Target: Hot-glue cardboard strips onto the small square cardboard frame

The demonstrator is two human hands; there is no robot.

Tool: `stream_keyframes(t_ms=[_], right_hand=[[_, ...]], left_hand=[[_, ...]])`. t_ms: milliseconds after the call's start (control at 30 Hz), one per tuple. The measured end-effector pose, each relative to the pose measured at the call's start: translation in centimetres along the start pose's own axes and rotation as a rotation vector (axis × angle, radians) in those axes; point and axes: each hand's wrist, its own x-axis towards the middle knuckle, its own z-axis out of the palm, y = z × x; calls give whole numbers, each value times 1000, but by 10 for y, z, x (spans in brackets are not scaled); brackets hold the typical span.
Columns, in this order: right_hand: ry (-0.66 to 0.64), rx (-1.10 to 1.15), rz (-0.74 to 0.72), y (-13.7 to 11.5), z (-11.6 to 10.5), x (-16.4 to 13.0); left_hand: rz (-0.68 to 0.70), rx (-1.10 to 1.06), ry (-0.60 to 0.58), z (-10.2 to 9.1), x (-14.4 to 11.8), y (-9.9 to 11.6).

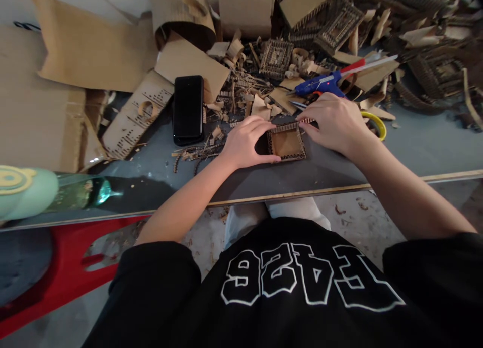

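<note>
Item, near the front edge of the dark grey worktable (332,174): a small square brown corrugated-cardboard tray (287,142), lying flat, with the left hand (247,142) curled against its left wall and the right hand (334,122) pinching a ribbed cardboard strip (306,120) onto its far rim. Risk, as judged: uneven finger pressure could buckle the thin walls or skew the strip. Beyond: a black slab phone (187,109) lies well to the left, a blue hot-glue gun (320,83) and yellow-handled scissors (373,124) sit close behind the right hand, and heaped cardboard offcuts (249,93) leave open room only toward the near edge.
</note>
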Motion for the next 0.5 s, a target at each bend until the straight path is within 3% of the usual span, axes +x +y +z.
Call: stream_keyframes(t_ms=[267,400,500], right_hand=[[3,16,-2,1,1,1],[-21,64,-6,2,-7,1],[-34,125,-35,-3,-16,-2]], left_hand=[[-7,-15,5,-7,5,3],[-4,-29,53,-10,24,16],[-14,-18,0,-7,41,29]])
